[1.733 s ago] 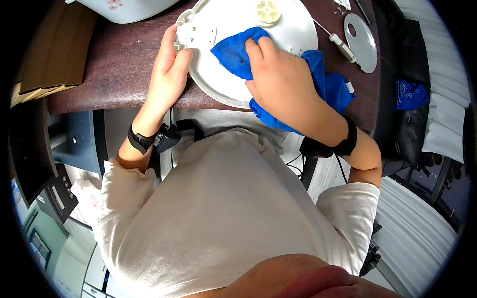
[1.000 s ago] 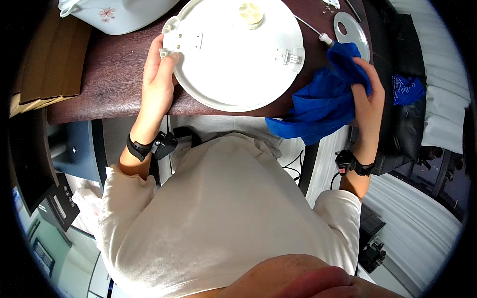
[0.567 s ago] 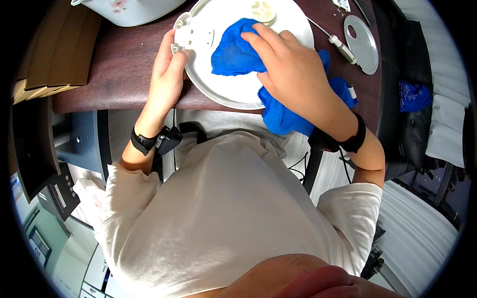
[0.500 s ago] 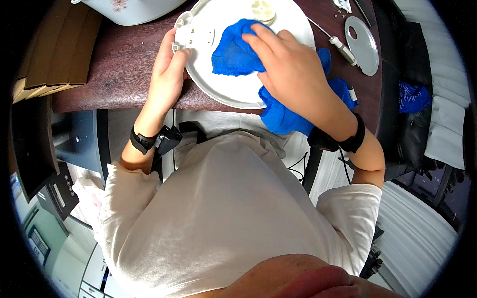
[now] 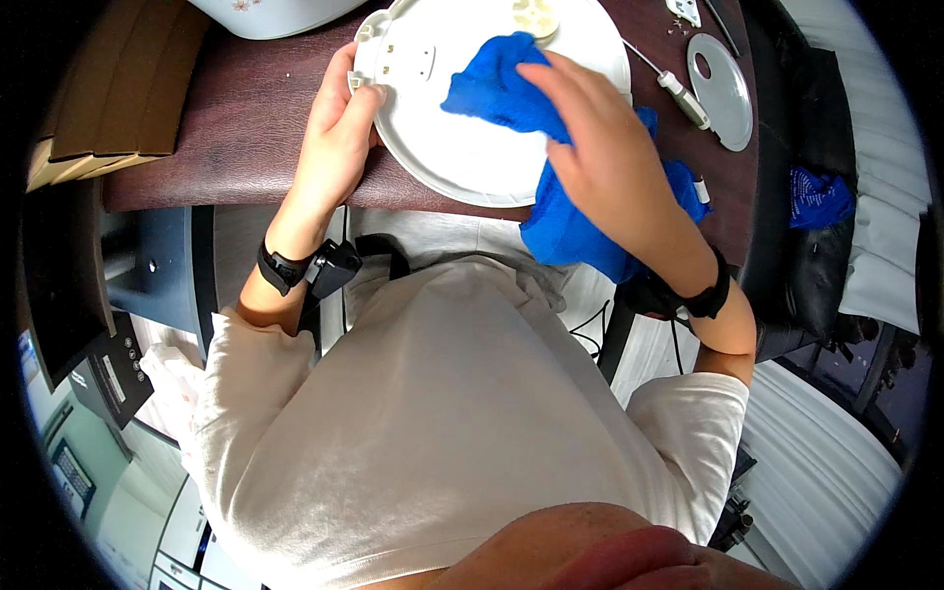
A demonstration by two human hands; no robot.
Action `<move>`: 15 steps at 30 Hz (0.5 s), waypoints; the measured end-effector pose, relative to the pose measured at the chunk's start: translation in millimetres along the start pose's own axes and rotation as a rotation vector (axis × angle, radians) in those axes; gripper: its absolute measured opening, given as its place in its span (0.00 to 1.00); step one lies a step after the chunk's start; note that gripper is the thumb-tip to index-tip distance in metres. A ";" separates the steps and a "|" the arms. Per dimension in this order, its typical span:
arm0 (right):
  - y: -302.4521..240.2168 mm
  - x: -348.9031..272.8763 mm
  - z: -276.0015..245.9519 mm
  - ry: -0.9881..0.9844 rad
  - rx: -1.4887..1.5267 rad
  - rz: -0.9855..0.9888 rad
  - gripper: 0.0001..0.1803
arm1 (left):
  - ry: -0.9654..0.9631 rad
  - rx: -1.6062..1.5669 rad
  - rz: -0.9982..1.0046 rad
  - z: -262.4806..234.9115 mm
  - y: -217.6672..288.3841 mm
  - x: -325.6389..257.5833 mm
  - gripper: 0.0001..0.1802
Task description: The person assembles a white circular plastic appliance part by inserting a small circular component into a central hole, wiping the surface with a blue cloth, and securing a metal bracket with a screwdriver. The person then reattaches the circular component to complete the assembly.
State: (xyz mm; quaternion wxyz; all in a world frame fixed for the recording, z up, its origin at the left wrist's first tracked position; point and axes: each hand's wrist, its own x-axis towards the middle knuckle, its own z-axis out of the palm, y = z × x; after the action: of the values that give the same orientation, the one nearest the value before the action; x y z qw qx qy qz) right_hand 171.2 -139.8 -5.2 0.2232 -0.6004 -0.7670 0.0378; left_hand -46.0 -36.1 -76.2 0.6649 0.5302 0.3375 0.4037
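A round white plastic lid-like cover (image 5: 452, 157) lies on the dark brown table, its raised rim toward me. My left hand (image 5: 339, 123) grips its left edge by the small hinge tabs, thumb on top, fingers partly hidden beneath. My right hand (image 5: 600, 123) holds a blue cloth (image 5: 497, 84) against the cover's inner face, right of the middle. The rest of the cloth hangs below that hand, over the table's front edge. A round cream-coloured plastic part (image 5: 534, 16) sits at the cover's far side, just beyond the cloth.
Right of the cover lie a screwdriver (image 5: 681, 99) and a grey oval plate with a hole (image 5: 723, 103). A small white part (image 5: 684, 11) with tiny screws is behind them. Cardboard boxes (image 5: 123, 84) stand at the left, near a white container (image 5: 280, 18) with a flower print.
My right hand has drawn the cloth a little to the right across the cover. The left hand keeps its grip while the cover shifts slightly right and away.
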 end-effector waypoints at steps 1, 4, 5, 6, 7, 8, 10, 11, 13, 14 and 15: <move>-1.2 0.9 7.9 -0.004 -0.087 -0.062 0.24 | -0.022 0.015 0.019 -3.7 -4.4 1.3 0.26; 0.0 -1.1 24.3 -0.082 -0.198 -0.227 0.24 | -0.019 0.013 0.048 -3.1 -7.2 3.7 0.26; -0.4 -3.9 21.2 -0.144 -0.135 -0.260 0.26 | -0.004 0.006 0.052 -2.6 -7.1 3.5 0.26; -0.8 -7.7 16.9 -0.207 -0.072 -0.291 0.28 | -0.008 -0.004 0.037 -3.0 -6.6 3.3 0.26; -2.1 -10.9 5.6 -0.255 0.112 -0.324 0.23 | -0.010 -0.016 0.022 -3.5 -6.1 3.0 0.26; -0.1 -13.4 -4.3 -0.306 0.217 -0.221 0.19 | -0.016 -0.028 0.007 -4.0 -5.6 3.6 0.25; 8.8 -19.9 -19.8 -0.402 0.421 -0.017 0.12 | 0.012 -0.038 -0.009 -1.5 -3.5 1.9 0.25; 13.7 -24.7 -26.0 -0.169 0.430 -0.025 0.11 | 0.022 -0.045 -0.021 0.9 -2.3 0.6 0.25; 22.3 -39.1 -50.3 0.068 0.415 0.191 0.15 | 0.018 -0.046 -0.020 0.7 -2.1 0.4 0.25; 29.4 -48.4 -58.2 0.213 0.386 0.302 0.17 | 0.011 -0.048 -0.013 -0.1 -1.4 2.3 0.25; 44.3 -59.0 -65.1 0.290 0.370 0.421 0.17 | 0.006 -0.109 -0.017 -2.5 -3.7 2.6 0.25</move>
State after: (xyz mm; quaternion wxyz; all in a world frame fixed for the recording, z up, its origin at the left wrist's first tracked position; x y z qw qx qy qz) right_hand 247.1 -196.5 21.3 0.4227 -0.6943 -0.5664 0.1359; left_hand -46.4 -33.1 -80.3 0.6952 0.4890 0.3213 0.4175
